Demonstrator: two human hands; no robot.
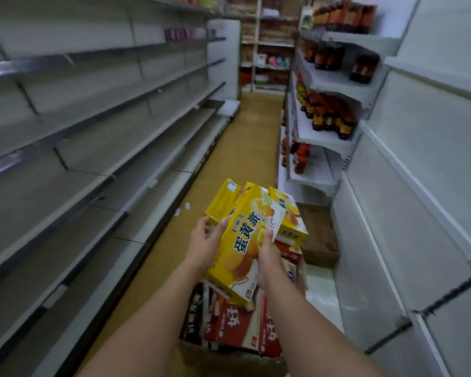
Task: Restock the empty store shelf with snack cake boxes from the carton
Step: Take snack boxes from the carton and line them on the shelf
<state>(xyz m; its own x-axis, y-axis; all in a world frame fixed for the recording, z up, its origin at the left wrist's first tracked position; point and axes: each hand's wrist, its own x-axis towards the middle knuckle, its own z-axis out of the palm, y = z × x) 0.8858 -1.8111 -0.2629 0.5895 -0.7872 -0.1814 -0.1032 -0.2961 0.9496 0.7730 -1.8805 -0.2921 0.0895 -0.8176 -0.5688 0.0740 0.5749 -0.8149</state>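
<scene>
We hold one yellow box [246,238] btwn both hands: left hand [206,244] curled on its 9 o'clock edge, right hand [268,258] on 3 o'clock edge. Long axis runs 6 to 12. Carton [229,360] below w/ approx 3 red boxes [237,326]; 2 more yellow boxes [291,216] beyond. Empty shelf [93,148] at 9 o'clock, left hand nearer.

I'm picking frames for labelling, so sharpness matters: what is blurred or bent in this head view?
Head view: the empty shelves on the left are smeared with motion blur, and wide-angle distortion bows the shelf lines. The yellow box held by both hands stays sharp enough that its large print is legible. The light is dim and even, with no strong glare.
</scene>
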